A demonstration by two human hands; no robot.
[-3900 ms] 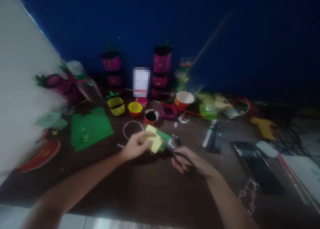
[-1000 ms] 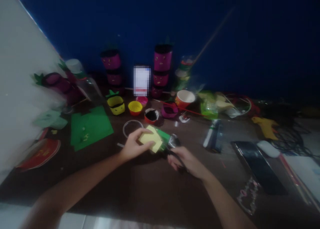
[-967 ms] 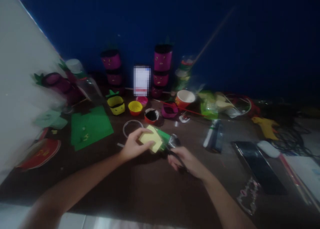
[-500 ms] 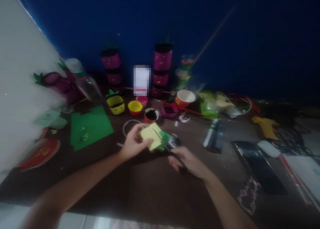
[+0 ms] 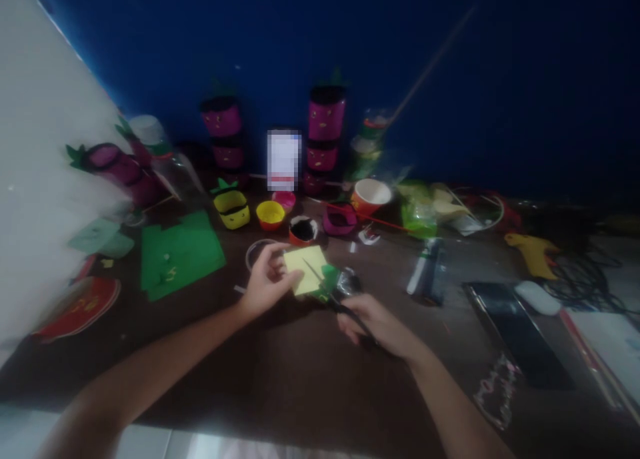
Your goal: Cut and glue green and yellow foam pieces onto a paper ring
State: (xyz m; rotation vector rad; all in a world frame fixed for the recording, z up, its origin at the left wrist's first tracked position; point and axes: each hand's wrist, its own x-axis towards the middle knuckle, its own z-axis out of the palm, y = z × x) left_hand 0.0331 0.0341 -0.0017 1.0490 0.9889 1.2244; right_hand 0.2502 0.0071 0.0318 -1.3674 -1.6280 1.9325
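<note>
1. The left hand's fingers are pinching the yellow paper (image 5: 311, 280), with the thumb pressing on top. The left hand (image 5: 265, 282) is coming in from the paper's left side.
2. The right hand (image 5: 367, 322) is curling its fingers around the handles of the black scissors (image 5: 345, 308).
3. One thin blade is pointing up and left over the yellow paper. I cannot tell if it is cutting.
4. The yellow paper is sitting between the two hands, above the brown table (image 5: 280, 379). A green piece (image 5: 330, 274) is peeking out at its right side.
5. A shiny clear thing (image 5: 349, 280) is resting just past the right hand. A clear ring (image 5: 253, 251) is lying behind the left hand, partly hidden.
6. Behind the paper, an orange cup (image 5: 296, 239), a yellow bowl (image 5: 271, 224) and a purple cup (image 5: 340, 228) are standing near each other.
7. A big green sheet (image 5: 200, 245) is lying to the left.
8. On the right, a yellow glue gun (image 5: 533, 253) and a white mouse (image 5: 537, 297) are resting well apart from the hands.
</note>
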